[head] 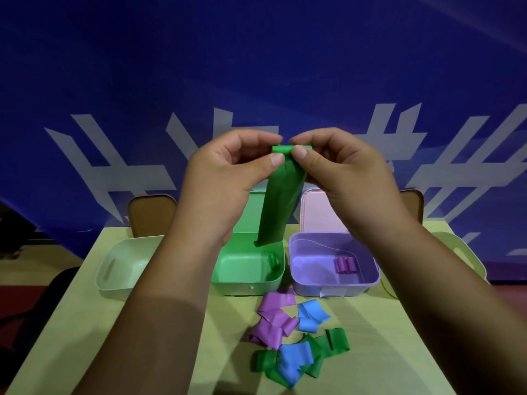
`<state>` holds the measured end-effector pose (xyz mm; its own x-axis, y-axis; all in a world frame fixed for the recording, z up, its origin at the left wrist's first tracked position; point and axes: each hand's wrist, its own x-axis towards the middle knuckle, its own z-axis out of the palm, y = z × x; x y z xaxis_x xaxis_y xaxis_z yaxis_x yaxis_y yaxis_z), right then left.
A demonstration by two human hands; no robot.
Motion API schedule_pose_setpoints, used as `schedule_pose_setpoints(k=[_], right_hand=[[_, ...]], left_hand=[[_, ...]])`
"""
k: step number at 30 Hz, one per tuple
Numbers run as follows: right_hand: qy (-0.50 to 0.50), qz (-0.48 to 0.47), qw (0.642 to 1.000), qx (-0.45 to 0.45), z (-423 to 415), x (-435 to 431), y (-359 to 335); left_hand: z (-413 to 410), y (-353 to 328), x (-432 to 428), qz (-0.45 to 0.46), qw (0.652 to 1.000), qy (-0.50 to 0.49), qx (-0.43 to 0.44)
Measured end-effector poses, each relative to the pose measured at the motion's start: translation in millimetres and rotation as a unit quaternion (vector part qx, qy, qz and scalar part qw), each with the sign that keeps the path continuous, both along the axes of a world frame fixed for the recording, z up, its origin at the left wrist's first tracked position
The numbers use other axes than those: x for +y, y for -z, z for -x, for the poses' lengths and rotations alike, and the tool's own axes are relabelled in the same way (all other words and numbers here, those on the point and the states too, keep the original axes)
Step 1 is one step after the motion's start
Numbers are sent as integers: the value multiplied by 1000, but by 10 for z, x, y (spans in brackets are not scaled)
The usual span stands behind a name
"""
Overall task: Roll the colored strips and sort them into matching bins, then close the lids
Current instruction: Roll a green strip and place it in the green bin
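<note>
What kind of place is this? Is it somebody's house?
Probably not. It looks like an indoor activity station: a big blue banner with white markings hangs behind the pale table, colored bins and loose strips sit on it, and brown chair backs stand at its far edge.

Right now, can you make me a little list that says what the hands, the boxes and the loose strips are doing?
Hands: left hand and right hand both pinch the green strip at its top end
Strip: hangs loose below the hands
Green bin: one green roll inside, green lid open
Purple bin: purple rolls inside, pink lid open
Table: pile of loose purple, blue and green strips
</note>
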<state>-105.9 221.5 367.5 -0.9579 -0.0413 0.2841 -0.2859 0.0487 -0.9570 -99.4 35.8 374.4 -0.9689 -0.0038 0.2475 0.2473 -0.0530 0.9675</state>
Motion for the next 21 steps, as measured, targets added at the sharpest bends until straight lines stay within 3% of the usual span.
schedule_pose_setpoints(k=[10,21], right_hand=[[9,-25,1000,5,-149,72,-63],[-7,11,1000,-27,-171,86,30]], left_hand=[[-80,40,46,-3,1000,-1,-21],[-176,56,76,3,1000,-14,-8]])
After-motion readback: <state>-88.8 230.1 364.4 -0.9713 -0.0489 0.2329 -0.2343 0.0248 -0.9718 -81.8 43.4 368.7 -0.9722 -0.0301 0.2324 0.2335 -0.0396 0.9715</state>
